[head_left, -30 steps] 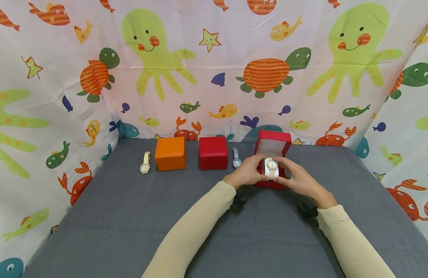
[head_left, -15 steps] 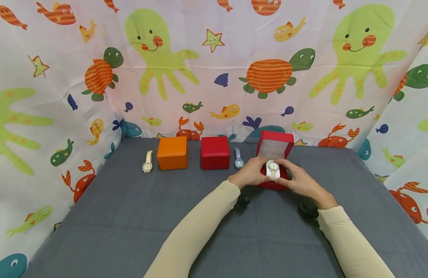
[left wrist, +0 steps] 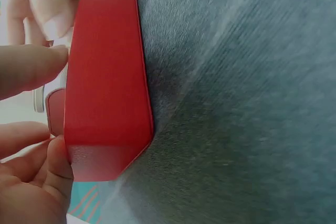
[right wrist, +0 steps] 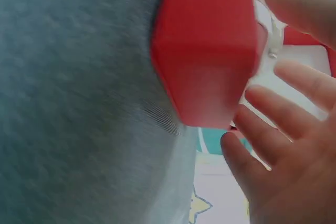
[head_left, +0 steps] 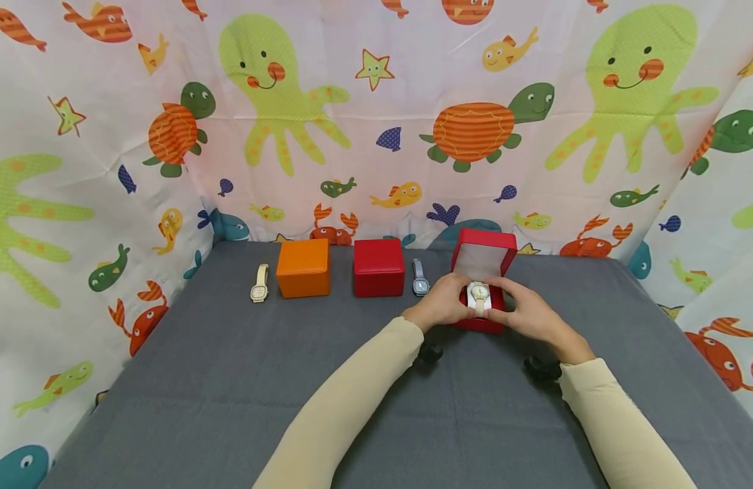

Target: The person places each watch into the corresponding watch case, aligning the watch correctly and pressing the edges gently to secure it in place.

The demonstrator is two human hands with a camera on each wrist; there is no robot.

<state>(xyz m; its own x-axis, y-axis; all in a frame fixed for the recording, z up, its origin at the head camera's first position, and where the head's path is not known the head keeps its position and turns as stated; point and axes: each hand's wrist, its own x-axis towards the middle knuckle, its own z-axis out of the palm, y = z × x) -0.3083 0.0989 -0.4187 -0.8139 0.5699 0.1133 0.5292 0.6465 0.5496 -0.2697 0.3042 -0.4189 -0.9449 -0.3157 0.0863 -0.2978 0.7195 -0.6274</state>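
A watch with a cream strap is wrapped round a white cushion, at the opening of a red watch box whose lid stands raised behind it. From the left side, my left hand pinches the cushion with the watch. My right hand holds it from the other side, thumb in front. In the left wrist view the box's front wall hides most of the cushion. Spread fingers of the right hand show beside the box in the right wrist view.
Left of the red box lie a watch with a grey-blue strap, a closed red box, a closed orange box and a gold-coloured watch. A patterned curtain hangs behind the grey tabletop.
The head view has shifted slightly. Both hands stay at the red box with the cushion and watch, which appear to sit slightly lower in it. The other boxes and watches have not moved.
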